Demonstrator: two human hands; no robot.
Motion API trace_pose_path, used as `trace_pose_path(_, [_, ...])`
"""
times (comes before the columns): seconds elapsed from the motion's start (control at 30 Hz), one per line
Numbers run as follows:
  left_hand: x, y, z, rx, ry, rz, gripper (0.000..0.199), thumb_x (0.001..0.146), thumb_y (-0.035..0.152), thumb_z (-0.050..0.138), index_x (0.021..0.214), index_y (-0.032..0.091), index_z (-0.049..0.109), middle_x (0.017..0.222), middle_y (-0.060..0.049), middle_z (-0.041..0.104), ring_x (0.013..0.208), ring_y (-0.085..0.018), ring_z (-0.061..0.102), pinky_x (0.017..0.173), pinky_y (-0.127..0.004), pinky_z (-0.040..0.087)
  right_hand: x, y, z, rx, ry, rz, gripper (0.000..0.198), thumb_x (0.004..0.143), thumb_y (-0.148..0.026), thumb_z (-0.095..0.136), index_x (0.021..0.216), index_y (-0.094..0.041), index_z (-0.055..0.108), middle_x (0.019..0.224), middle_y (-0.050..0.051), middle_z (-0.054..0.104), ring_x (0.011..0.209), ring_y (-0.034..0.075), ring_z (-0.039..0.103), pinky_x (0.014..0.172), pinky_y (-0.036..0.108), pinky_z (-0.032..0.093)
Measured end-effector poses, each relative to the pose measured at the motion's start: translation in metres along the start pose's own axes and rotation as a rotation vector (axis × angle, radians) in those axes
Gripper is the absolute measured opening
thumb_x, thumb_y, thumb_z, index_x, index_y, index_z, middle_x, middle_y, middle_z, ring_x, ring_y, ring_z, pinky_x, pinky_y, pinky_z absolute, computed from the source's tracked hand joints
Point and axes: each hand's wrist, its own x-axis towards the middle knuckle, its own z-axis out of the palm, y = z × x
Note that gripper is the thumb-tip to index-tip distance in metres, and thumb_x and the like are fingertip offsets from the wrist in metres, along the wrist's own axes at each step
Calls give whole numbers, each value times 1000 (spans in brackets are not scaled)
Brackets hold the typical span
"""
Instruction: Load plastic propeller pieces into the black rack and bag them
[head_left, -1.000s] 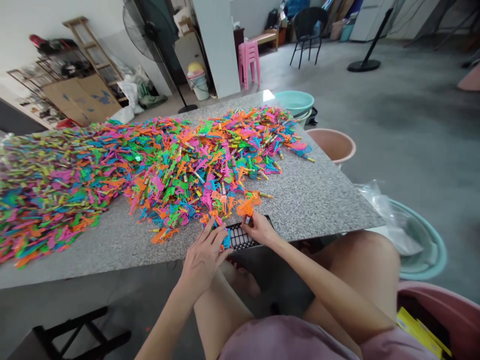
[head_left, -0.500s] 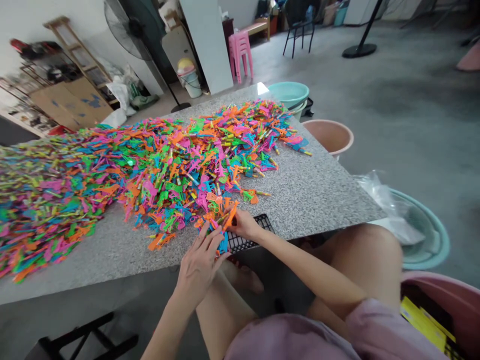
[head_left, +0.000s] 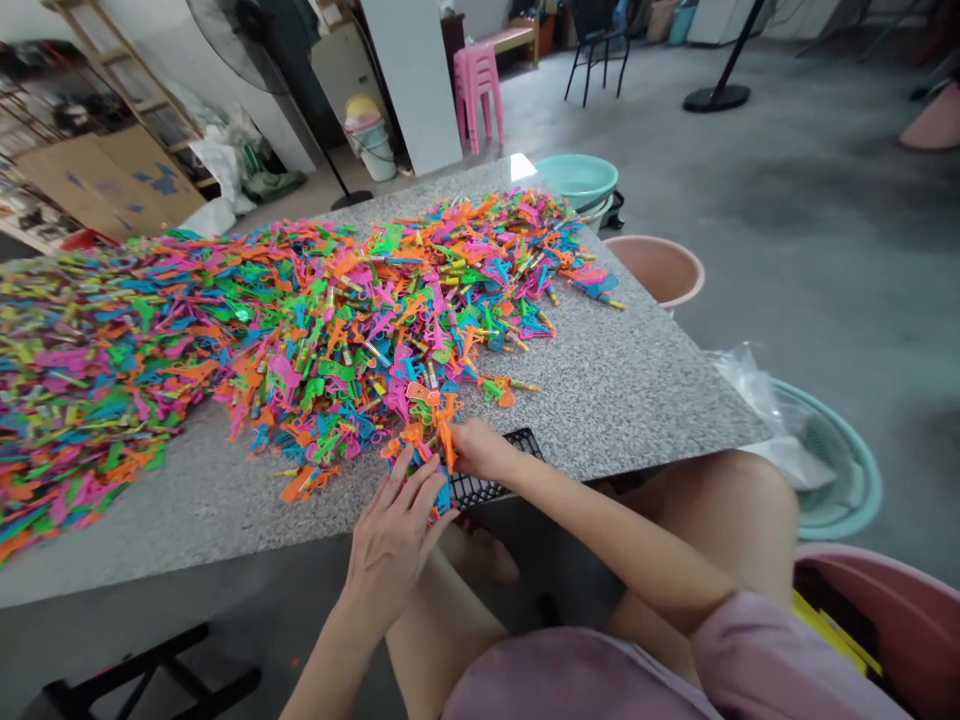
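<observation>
We see orange plastic piece [head_left: 448, 441], thin, standing nearly upright just below frame centre, pinched at near table edge. Under it, black grid tray [head_left: 491, 478], flat, part overhanging edge, left end covered. Blue piece [head_left: 444, 494] lies on tray's left end; shape hard to make out. Heap of coloured plastic pieces [head_left: 300, 320] spreads across upper left and centre.

Heap of plastic pieces [head_left: 300, 320] on the surface [head_left: 637, 390], mesh tray [head_left: 491, 480] at its near edge, basins [head_left: 652, 265] on the floor right of it
</observation>
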Motion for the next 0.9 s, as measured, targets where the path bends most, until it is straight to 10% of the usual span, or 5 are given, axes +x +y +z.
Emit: trace_pose_path(0.9, [2,-9,4,19,51,47,28,91,34,58,116,20,59,123,-9,66,125,-34,51,96,-50,48,4,-18,-18,-194,-113,5,23,84,-20,61,106,-17,65,96,12,72,94,26,68,78,30,50])
